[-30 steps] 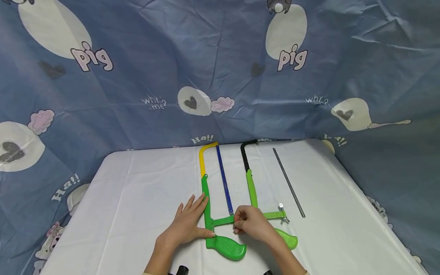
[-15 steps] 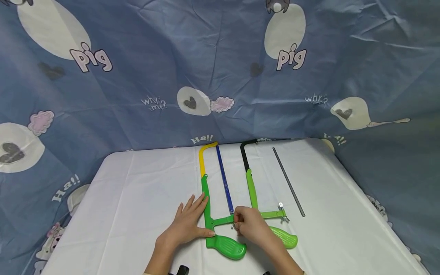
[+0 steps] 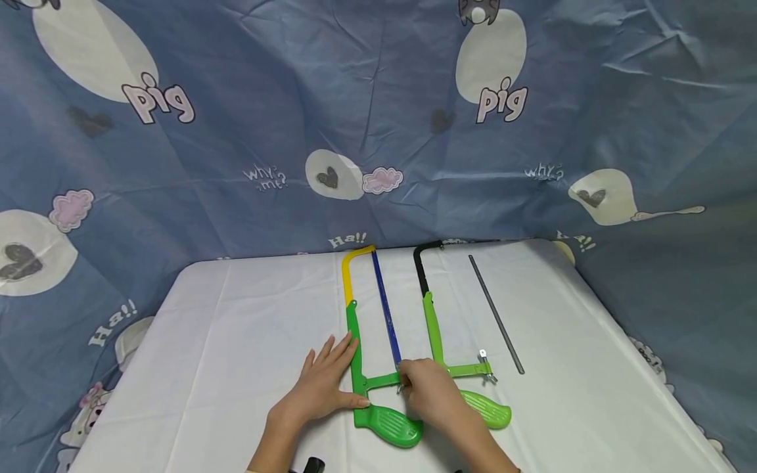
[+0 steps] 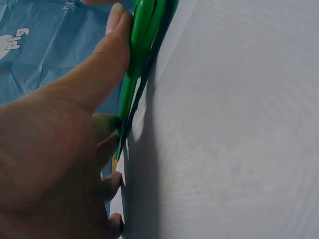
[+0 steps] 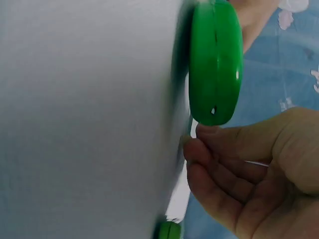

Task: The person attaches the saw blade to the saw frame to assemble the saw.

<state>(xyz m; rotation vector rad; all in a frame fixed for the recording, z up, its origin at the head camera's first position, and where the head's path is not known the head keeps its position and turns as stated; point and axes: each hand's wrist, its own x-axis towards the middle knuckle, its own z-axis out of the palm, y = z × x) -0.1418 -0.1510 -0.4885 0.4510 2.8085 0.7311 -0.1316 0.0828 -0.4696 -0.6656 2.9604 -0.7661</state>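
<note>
Steadying the green hacksaw frame [image 3: 357, 373] on the worktop [image 3: 248, 322], the spread left hand [image 3: 319, 389] rests against its side; the right hand [image 3: 433, 394] is curled at the near end of the blue blade [image 3: 386, 307], any pinched part hidden. Slackening left-hand pressure could let the frame twist and the blade slip loose.

The white table [image 3: 266, 309] is softly lit; the blue cloth [image 3: 668, 276] is darker at right. Wrist views are dim, shadows [image 4: 142, 199] are cast, and a tiny shine [image 5: 237, 75] is seen on the green handle [image 5: 214, 59].
</note>
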